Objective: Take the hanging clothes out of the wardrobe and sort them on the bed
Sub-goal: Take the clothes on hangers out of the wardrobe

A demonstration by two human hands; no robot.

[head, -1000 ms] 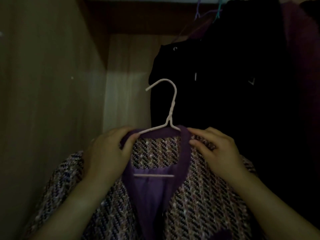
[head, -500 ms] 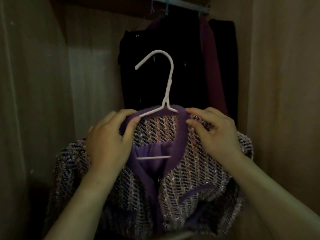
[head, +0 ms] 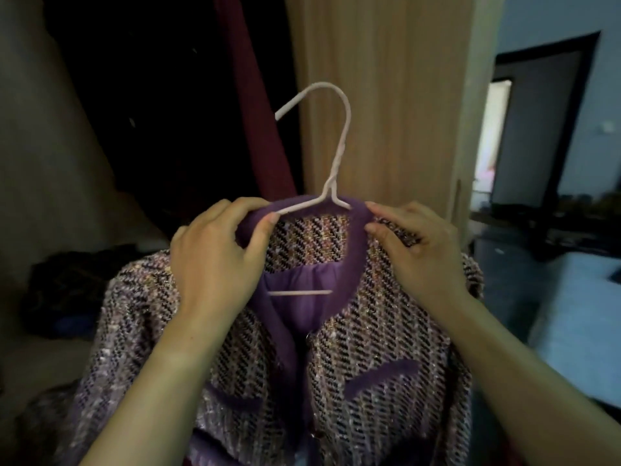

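Two bare hands hold up one tweed jacket by its purple collar. The left hand pinches the left side of the collar, thumb in front and fingers curled behind, with the thumb tip touching the shoulder wire of the hanger. The right hand pinches the right side of the collar between thumb and fingertips.

The jacket is woven in pink, black and lilac, with purple trim down the front opening and on two pocket flaps. It hangs on one white wire hanger, whose hook stands free in the air above the collar, caught on nothing. The hanger's lower bar shows across the purple lining inside the neck.

Behind the jacket, the wardrobe is open. Its light wooden side panel rises behind the hook. Inside, to the left, hang one dark garment and one maroon garment beside it. A dark heap of cloth lies low at the left; I cannot tell what it is.

Compared with half a second earlier, the view has swung to the right. The jacket now sits in front of the wardrobe's right panel, and the room beyond has come into sight: a dark-framed doorway and part of the bed at the right edge. The grip on the collar is unchanged.
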